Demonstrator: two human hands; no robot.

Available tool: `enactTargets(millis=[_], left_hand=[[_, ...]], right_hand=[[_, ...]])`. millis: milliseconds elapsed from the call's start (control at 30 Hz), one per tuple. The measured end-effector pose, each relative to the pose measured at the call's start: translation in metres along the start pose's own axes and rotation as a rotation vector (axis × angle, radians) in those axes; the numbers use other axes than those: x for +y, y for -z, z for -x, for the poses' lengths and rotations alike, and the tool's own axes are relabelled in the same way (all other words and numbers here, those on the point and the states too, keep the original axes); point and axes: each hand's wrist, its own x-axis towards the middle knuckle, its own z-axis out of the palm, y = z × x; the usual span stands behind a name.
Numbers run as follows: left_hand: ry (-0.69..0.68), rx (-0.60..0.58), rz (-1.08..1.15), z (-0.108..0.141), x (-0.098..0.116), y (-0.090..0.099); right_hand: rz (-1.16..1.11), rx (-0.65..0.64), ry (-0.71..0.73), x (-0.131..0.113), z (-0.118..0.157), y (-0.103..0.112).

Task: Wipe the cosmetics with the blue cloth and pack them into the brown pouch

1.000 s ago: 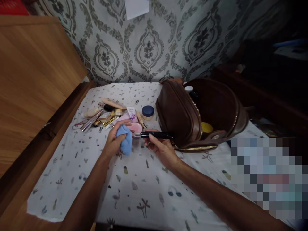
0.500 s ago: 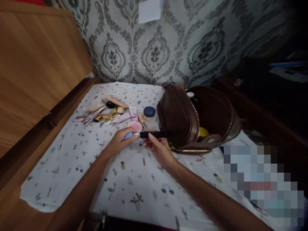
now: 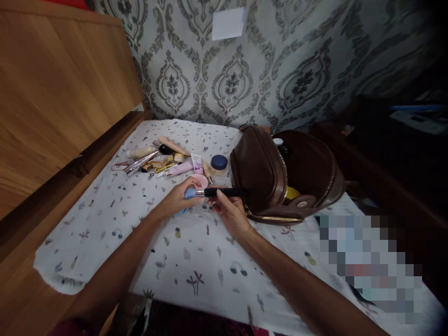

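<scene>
A black-handled brush (image 3: 222, 192) with a silver collar lies level between my hands. My right hand (image 3: 233, 212) is closed round its black handle. At the silver end, my left hand (image 3: 177, 200) pinches a light blue cloth or wipe (image 3: 189, 193) around the brush head, which is hidden. Just behind my left fingers is a round pink container (image 3: 199, 180). The far tip of the handle blends into the open brown bag (image 3: 259, 172) to the right.
Several cosmetic tubes and sticks (image 3: 179, 168) lie at the back left, beside a jar with a dark blue lid (image 3: 219, 162). A wooden cabinet (image 3: 66, 79) borders the left side. The patterned cloth (image 3: 168, 252) covers the table before the wallpapered wall.
The view has shifted slightly. More of the blue cloth shows at my left fingers, now hanging below them, and more of the silver collar is visible. Both hands keep their hold.
</scene>
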Motion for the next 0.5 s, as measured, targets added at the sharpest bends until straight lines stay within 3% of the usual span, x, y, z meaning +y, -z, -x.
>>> enactTargets(millis=[500], left_hand=[[-0.002,-0.041,0.031,-0.002,-0.011,-0.003]], right_hand=[[0.031,-0.019,0.0,0.0,0.002,-0.001]])
